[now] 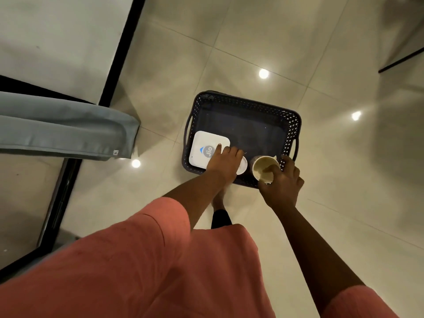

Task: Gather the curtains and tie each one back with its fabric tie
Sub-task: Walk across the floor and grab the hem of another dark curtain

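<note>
Looking down from the head view, I have my left hand [223, 160] resting flat, fingers straight, on a white Jio router [206, 149] in the dark basket [291, 125], steadying it. My right hand [283, 182] pinches a paper cup [263, 168] by its rim to lift it. The grey curtain [68, 131] hangs untied, well apart at left.

Both arms reach down; left hand [223, 162] fingers extended, right hand [283, 182] fingers curled, pinching.

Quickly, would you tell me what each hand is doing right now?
Left hand: fingers straight, resting on the white box in the basket.
Right hand: grips the paper cup at its rim.
</note>
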